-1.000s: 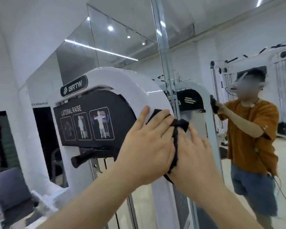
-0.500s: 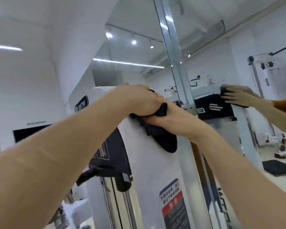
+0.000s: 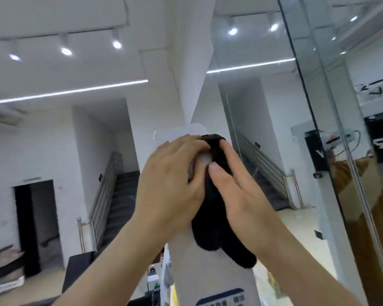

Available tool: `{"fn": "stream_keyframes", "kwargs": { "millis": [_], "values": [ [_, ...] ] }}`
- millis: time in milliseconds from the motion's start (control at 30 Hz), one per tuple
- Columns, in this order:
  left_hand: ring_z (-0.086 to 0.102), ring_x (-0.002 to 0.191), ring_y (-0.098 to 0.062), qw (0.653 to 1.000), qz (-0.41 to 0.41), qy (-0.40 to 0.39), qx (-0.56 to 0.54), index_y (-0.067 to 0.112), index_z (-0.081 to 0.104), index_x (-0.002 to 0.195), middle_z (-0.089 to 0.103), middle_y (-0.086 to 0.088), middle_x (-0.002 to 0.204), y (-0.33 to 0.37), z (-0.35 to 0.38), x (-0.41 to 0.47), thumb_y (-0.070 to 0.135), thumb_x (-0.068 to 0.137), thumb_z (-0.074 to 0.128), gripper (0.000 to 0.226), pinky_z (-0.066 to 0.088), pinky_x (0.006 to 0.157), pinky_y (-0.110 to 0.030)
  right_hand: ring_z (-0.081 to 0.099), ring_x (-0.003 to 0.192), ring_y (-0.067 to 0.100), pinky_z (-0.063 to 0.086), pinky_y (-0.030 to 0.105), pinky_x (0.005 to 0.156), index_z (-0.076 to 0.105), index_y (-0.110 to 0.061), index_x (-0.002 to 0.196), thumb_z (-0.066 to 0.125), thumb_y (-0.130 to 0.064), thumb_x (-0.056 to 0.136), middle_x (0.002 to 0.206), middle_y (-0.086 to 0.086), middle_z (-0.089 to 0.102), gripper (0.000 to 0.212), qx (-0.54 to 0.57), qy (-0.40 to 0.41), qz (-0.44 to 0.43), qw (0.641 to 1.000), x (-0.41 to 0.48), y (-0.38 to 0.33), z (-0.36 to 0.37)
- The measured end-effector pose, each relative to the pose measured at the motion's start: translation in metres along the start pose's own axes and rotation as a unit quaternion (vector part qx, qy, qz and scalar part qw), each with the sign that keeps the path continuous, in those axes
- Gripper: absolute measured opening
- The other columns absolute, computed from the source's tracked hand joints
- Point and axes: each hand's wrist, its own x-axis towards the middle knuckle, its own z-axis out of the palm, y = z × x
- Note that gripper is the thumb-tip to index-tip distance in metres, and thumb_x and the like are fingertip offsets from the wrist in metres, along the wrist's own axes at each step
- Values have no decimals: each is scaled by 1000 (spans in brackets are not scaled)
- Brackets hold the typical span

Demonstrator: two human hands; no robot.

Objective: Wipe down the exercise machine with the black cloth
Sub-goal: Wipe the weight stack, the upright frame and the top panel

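1. Since half a second ago the view has tipped up, and both hands have climbed to the rounded top of the exercise machine (image 3: 208, 274).
2. I see the black cloth (image 3: 217, 221) draped over that top, trailing toward 5 o'clock.
3. The right hand (image 3: 241, 195), at the cloth's 3 o'clock, presses it with straight fingers.
4. The left hand (image 3: 173, 184), at 9 o'clock, bends over the top with its tips touching the cloth. I cannot tell whether it pinches.
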Motion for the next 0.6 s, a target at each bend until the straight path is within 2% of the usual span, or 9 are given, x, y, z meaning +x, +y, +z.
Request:
{"fn": "stream_keyframes", "kwargs": {
  "millis": [67, 100, 200, 267, 367, 433, 500, 567, 600],
  "values": [
    [58, 90, -3, 998, -55, 11, -41, 27, 62, 101, 65, 16, 96, 2, -3, 6, 19, 93, 44, 22, 49, 81, -33, 42, 128, -4, 34, 20, 105, 26, -44, 148, 40, -40, 101, 144, -19, 44, 49, -82, 35, -44, 995, 22, -3, 12],
    [58, 86, -5, 996, -81, 0, -48, 27, 58, 102, 64, 14, 92, 1, -5, 11, 15, 93, 43, 21, 50, 77, -35, 43, 128, 2, 35, 23, 105, 28, -38, 149, 40, -38, 102, 141, -16, 46, 49, -102, 33, -44, 993, 40, -5, 13],
    [59, 84, -11, 985, -153, -50, -59, 32, 48, 117, 59, 15, 93, -2, -10, 40, 16, 91, 40, 31, 51, 75, -39, 61, 105, 15, 48, 29, 93, 66, -29, 115, 46, -22, 98, 106, -5, 68, 27, -128, 4, -10, 992, 102, -6, 8],
    [58, 86, -12, 981, -167, -100, -23, 35, 51, 122, 58, 16, 95, -6, -12, 57, 22, 93, 39, 34, 47, 75, -34, 64, 100, 12, 50, 22, 90, 72, -29, 105, 49, -16, 96, 93, -9, 71, 28, -59, 7, 26, 998, 121, -5, 8],
    [56, 94, -11, 980, -149, -132, -9, 30, 63, 108, 63, 12, 98, -8, -12, 62, 31, 97, 36, 29, 43, 79, -31, 60, 111, 2, 44, 18, 99, 67, -22, 120, 48, -17, 101, 109, -16, 67, 28, -22, 30, -21, 999, 90, 1, 8],
    [56, 95, -8, 980, -155, -118, -35, 31, 59, 108, 63, 13, 98, -7, -11, 57, 38, 97, 37, 26, 46, 84, -34, 53, 113, -11, 39, 9, 97, 63, -27, 123, 46, -14, 101, 114, -27, 61, 30, -28, 51, -105, 993, 59, 4, 8],
    [57, 93, -7, 982, -150, -108, -39, 32, 52, 109, 63, 13, 95, -6, -11, 53, 43, 97, 37, 22, 48, 86, -37, 48, 121, -11, 37, 11, 103, 52, -28, 136, 45, -15, 102, 127, -24, 56, 38, -5, 41, -145, 989, 51, 9, 7],
    [59, 91, -11, 981, -149, -118, -22, 36, 45, 112, 62, 12, 93, -4, -12, 55, 46, 97, 34, 21, 48, 85, -40, 53, 119, -2, 40, 19, 103, 49, -28, 140, 46, -15, 101, 129, -15, 59, 41, 57, -12, -85, 995, 78, 8, 1],
    [59, 92, -14, 980, -154, -130, -5, 39, 42, 115, 62, 13, 94, -3, -11, 58, 47, 97, 33, 22, 48, 83, -39, 59, 108, 2, 44, 20, 96, 59, -21, 130, 47, -11, 98, 118, -10, 65, 35, 90, -42, -54, 994, 100, 12, -1]
  ]
}}
